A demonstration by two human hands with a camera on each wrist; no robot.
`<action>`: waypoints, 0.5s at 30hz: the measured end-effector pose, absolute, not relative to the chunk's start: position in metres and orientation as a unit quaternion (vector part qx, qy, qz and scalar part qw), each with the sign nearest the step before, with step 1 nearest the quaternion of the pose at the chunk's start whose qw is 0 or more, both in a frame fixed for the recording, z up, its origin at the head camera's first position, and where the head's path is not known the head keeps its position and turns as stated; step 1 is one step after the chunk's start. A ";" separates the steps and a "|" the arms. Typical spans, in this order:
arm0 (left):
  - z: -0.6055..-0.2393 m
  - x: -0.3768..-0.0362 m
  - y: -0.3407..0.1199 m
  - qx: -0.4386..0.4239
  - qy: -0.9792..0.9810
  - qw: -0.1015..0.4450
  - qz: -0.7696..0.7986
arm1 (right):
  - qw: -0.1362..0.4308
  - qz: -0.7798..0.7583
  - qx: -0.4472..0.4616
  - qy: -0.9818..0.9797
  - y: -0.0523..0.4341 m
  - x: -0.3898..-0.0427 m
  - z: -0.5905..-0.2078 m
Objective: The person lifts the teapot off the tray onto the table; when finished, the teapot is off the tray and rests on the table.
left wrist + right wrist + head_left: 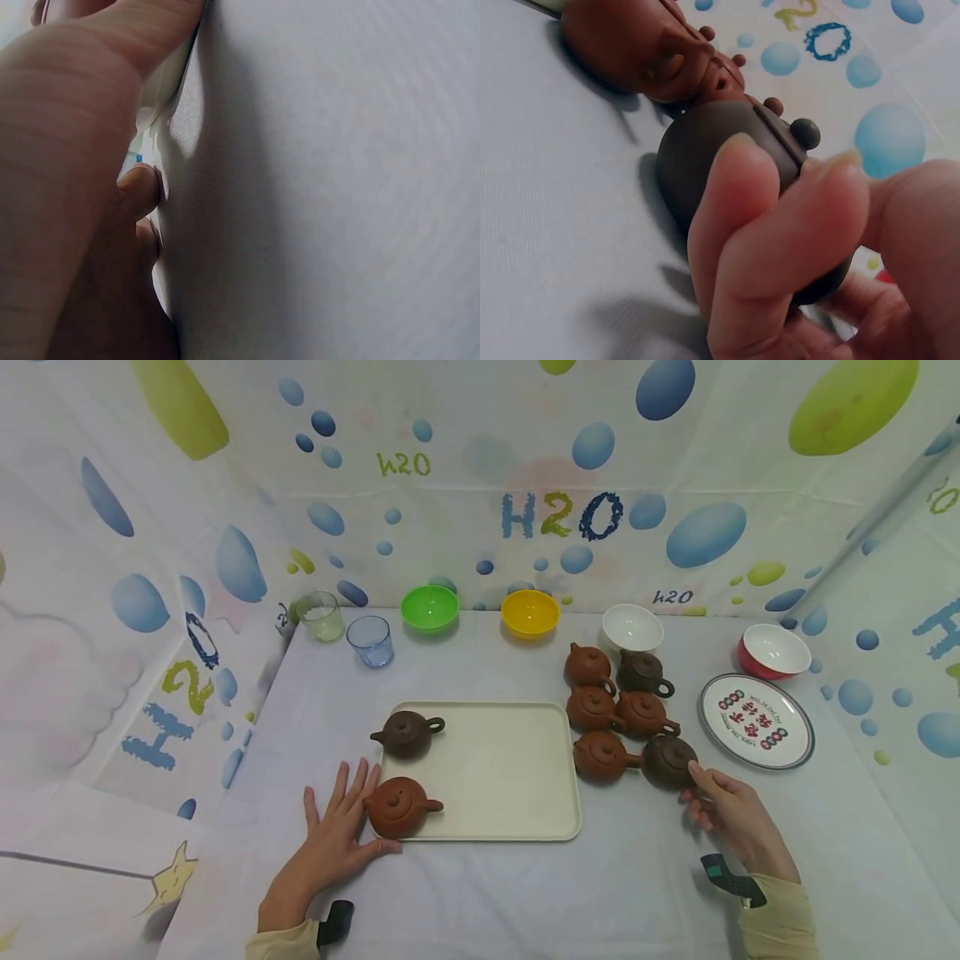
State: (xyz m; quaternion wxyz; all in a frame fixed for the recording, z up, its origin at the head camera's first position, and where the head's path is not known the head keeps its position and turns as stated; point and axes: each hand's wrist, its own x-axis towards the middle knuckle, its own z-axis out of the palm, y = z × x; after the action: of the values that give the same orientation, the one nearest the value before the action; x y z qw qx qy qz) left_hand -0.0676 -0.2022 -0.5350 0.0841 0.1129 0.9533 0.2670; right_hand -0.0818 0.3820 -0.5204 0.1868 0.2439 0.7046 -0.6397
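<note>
Teapot [666, 763] of dark-brown clay, round, sits gripped at the right hand's [731, 814] fingertips. The left hand [337, 839] lies spread, well apart.

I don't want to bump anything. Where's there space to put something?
On the tray, right of its two teapots, and on the cloth between tray and yellow bowl. It's crowded where the right hand grips a dark teapot among five other teapots.

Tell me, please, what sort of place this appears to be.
Probably a staged tabletop set rather than a working kitchen, though I cannot be sure: a printed curtain hangs behind a cloth-covered table, and most of the teapots stand clustered beside a tray.
</note>
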 end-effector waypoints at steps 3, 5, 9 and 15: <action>-0.534 -0.068 -0.202 0.113 0.953 0.084 0.268 | 0.184 -0.638 0.247 0.706 0.380 -0.081 -0.518; -0.534 -0.068 -0.202 0.112 0.953 0.085 0.270 | 0.181 -0.634 0.250 0.709 0.378 -0.081 -0.516; -0.534 -0.068 -0.202 0.110 0.953 0.088 0.268 | 0.169 -0.612 0.255 0.729 0.376 -0.081 -0.513; -0.535 -0.068 -0.202 0.107 0.953 0.096 0.267 | 0.162 -0.567 0.265 0.763 0.378 -0.080 -0.511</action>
State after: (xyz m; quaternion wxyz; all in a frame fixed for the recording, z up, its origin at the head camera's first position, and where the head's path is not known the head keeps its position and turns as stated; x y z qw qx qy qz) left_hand -0.0679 -0.2020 -0.5346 0.0955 0.1075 0.9530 0.2667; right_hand -0.0805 0.3784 -0.5111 0.1622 0.2652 0.7630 -0.5667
